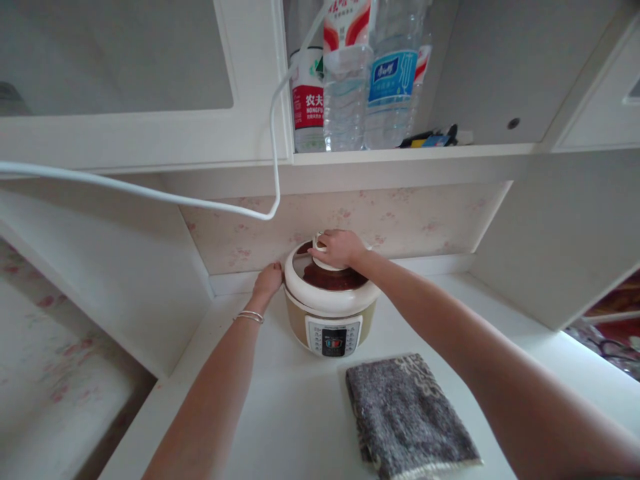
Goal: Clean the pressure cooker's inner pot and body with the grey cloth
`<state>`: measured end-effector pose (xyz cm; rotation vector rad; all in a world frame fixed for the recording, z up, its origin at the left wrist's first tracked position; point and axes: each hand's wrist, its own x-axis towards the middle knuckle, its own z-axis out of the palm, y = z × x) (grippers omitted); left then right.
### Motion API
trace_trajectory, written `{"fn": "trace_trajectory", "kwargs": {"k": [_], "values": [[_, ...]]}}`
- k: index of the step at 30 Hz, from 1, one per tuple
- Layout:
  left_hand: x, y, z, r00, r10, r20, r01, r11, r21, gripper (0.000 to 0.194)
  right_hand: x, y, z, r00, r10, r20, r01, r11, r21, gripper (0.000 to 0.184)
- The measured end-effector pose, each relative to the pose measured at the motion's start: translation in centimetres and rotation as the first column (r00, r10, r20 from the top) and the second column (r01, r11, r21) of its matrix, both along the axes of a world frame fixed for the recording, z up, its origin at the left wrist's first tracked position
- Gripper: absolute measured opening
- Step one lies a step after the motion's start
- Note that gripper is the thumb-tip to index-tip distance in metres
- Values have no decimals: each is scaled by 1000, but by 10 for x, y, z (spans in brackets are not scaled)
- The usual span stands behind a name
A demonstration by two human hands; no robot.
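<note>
A round cream-and-gold electric cooker (295,316) stands on the white counter, its button panel and small dark display facing me. Its lid (336,279) is brown see-through glass with a wide white rim. My right hand (340,248) is closed around the white knob handle on top of the lid. At the cooker's left rear side, my left hand (271,277) is curled against the edge, with its fingertips partly hidden. The lid sits on the body; a thin dark line shows between them at the left.
A folded grey patterned towel (407,410) lies on the counter (295,413) in front of the cooker. Above, plastic water bottles (345,100) stand in an open cabinet. A white cable (200,202) hangs across the left. Side panels and a flowered wall enclose the nook.
</note>
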<state>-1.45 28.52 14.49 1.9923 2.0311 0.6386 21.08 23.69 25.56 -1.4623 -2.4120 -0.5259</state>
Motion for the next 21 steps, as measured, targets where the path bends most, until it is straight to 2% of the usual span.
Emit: {"fn": "trace_trajectory", "kwargs": {"k": [5,11,18,21], "values": [[3,-1,1,999,34,34,-34,999,-3,53,-1,4,14,997,31,69,-29,999,-30,59],[3,-1,6,998,-35,48,35,999,10,44,0,11,35,990,80,117,-75,996,-51,62],[4,0,5,996,-57,72,56,998,21,42,3,9,34,996,60,72,-60,998,-3,64],[4,-1,5,994,-74,80,72,997,29,40,-3,11,36,990,97,105,-96,995,-18,62]]}}
